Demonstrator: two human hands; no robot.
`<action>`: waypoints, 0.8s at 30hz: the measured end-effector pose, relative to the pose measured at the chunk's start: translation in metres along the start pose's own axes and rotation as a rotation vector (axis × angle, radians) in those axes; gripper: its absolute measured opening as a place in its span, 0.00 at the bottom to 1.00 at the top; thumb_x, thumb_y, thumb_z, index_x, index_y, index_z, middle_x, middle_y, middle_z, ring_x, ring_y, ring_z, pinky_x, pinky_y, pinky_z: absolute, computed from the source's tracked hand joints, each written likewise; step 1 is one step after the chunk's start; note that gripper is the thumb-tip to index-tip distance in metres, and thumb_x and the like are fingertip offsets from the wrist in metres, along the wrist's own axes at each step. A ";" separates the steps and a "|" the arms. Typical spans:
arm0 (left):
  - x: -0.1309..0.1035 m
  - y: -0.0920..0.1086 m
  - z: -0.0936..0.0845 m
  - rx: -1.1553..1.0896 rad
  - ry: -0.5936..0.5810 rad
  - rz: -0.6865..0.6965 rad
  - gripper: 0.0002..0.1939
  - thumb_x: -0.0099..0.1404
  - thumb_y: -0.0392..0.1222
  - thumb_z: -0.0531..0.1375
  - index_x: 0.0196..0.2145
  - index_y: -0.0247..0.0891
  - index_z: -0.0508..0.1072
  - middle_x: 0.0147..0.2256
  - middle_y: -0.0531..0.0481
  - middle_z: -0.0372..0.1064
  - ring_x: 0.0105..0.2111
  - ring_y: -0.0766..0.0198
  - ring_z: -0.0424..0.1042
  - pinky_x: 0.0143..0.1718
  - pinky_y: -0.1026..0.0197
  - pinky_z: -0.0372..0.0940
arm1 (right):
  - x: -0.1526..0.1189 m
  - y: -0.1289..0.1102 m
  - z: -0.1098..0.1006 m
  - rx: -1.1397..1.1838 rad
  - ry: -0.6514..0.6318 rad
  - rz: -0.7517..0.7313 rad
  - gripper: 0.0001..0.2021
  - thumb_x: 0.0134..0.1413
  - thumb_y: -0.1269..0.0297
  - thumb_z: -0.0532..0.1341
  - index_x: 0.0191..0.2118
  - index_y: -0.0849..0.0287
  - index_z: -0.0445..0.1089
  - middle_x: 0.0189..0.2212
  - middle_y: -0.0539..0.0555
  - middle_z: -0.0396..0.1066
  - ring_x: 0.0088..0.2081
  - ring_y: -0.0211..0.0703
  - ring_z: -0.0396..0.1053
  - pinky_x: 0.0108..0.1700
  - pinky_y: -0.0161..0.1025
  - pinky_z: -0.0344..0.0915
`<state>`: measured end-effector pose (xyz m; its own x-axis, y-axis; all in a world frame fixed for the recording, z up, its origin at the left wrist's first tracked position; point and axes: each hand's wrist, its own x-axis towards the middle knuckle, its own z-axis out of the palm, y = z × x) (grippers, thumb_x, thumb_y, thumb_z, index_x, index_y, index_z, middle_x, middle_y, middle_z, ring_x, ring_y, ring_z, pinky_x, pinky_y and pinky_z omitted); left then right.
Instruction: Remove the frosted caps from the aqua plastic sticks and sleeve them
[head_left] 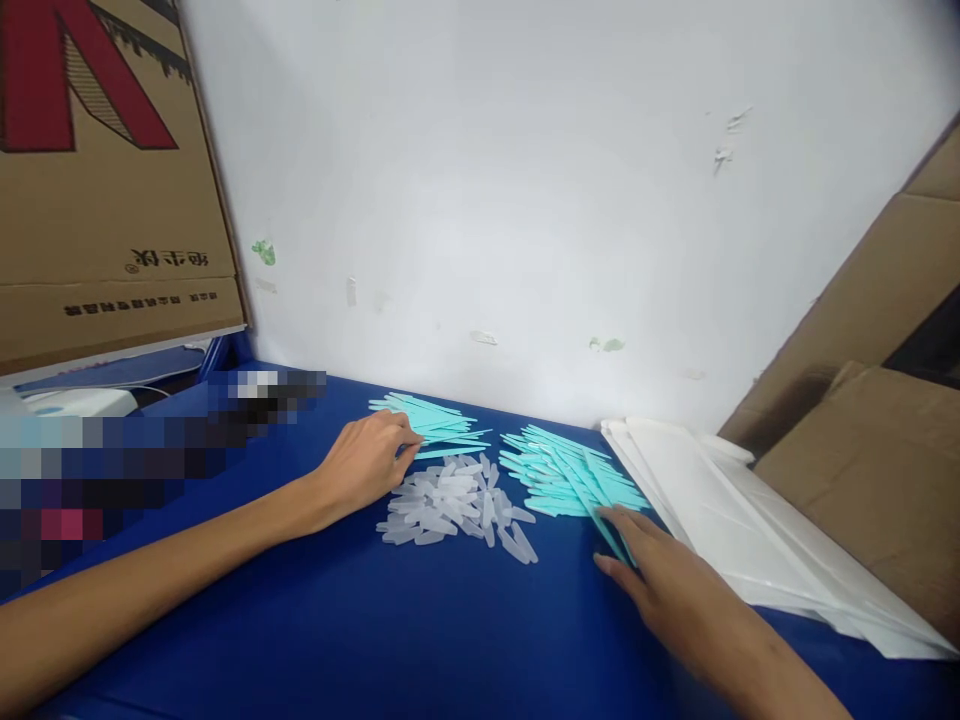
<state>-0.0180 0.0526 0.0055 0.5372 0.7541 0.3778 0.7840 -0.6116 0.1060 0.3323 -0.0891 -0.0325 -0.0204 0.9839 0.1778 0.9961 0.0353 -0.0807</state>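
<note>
A pile of slim teal plastic sticks lies on the blue tabletop near the wall. My left hand is at its near edge, thumb and index finger pinched on the end of a teal stick. Just in front is a heap of small frosted, translucent tapered plastic pieces. To the right of these spreads a second pile of teal sticks. My right hand is at that pile's near right side, with at least one long teal stick between thumb and fingers. Its palm side is partly hidden.
White plastic sheets or bags lie at the right, beside brown cardboard. A large printed carton stands at the upper left. The white wall bounds the table's back. Part of the left side is pixelated.
</note>
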 end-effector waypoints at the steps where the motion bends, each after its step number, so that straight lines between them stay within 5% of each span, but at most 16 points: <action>1: 0.000 -0.001 0.000 0.010 -0.007 -0.007 0.17 0.72 0.40 0.53 0.42 0.37 0.83 0.40 0.39 0.77 0.42 0.49 0.74 0.36 0.56 0.65 | 0.000 -0.004 -0.004 0.005 -0.006 -0.002 0.22 0.67 0.61 0.53 0.62 0.59 0.68 0.62 0.65 0.68 0.57 0.60 0.72 0.55 0.57 0.71; 11: 0.000 0.002 0.001 0.050 -0.008 -0.009 0.19 0.74 0.43 0.51 0.44 0.34 0.81 0.44 0.35 0.75 0.47 0.45 0.70 0.35 0.55 0.67 | 0.003 -0.023 -0.028 0.068 -0.099 0.070 0.11 0.66 0.65 0.56 0.49 0.56 0.73 0.49 0.58 0.73 0.44 0.52 0.76 0.47 0.50 0.72; 19: -0.023 0.041 -0.005 -0.174 -0.070 0.470 0.19 0.73 0.41 0.56 0.60 0.43 0.70 0.58 0.39 0.67 0.58 0.47 0.63 0.54 0.46 0.67 | 0.006 -0.028 -0.027 0.036 -0.103 0.057 0.07 0.65 0.65 0.56 0.38 0.54 0.71 0.43 0.57 0.71 0.40 0.51 0.73 0.41 0.48 0.70; 24: -0.034 0.056 -0.004 -0.083 -0.122 0.581 0.26 0.74 0.42 0.55 0.68 0.42 0.60 0.68 0.37 0.53 0.67 0.38 0.54 0.63 0.38 0.59 | 0.003 -0.031 -0.020 0.027 -0.016 -0.009 0.09 0.63 0.71 0.55 0.36 0.54 0.71 0.44 0.57 0.72 0.40 0.51 0.72 0.43 0.48 0.69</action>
<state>0.0063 -0.0080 0.0020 0.9065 0.3091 0.2875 0.3264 -0.9452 -0.0129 0.3030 -0.0906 -0.0100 -0.0313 0.9862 0.1625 0.9932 0.0489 -0.1058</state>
